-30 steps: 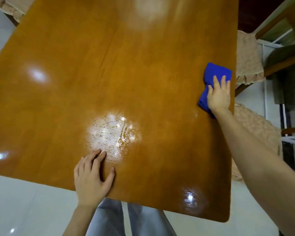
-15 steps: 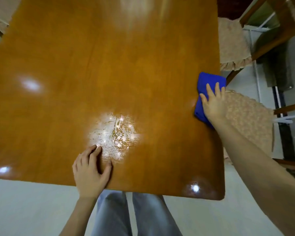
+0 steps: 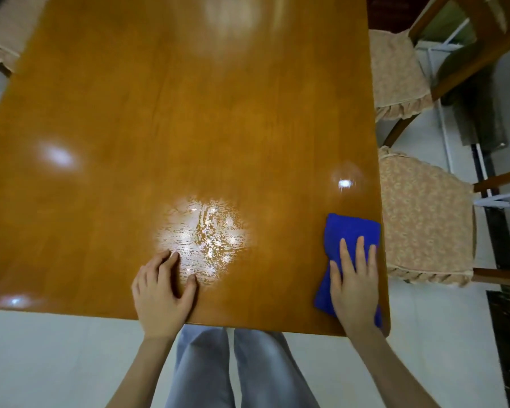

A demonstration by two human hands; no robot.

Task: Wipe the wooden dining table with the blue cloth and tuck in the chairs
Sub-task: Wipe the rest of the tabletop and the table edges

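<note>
The glossy wooden dining table (image 3: 189, 119) fills most of the head view. A folded blue cloth (image 3: 348, 234) lies at the table's near right corner. My right hand (image 3: 355, 287) presses flat on the cloth with straight fingers. My left hand (image 3: 162, 293) rests on the bare wood near the front edge, fingers spread. A streaky wet patch (image 3: 206, 237) shines just beyond my left fingertips. Two chairs stand along the right side with beige cushioned seats, the near chair (image 3: 424, 219) and the far chair (image 3: 395, 72), both seats sticking out from under the table.
Part of another cushioned chair (image 3: 3, 33) shows at the far left corner. Pale tiled floor (image 3: 56, 363) lies in front of the table, with my legs in grey trousers (image 3: 233, 372) against the front edge. Dark floor trim (image 3: 504, 313) runs at the right.
My right hand has slid the blue cloth along the right edge toward me, down to the near right corner. My left hand has stayed planted by the wet patch.
</note>
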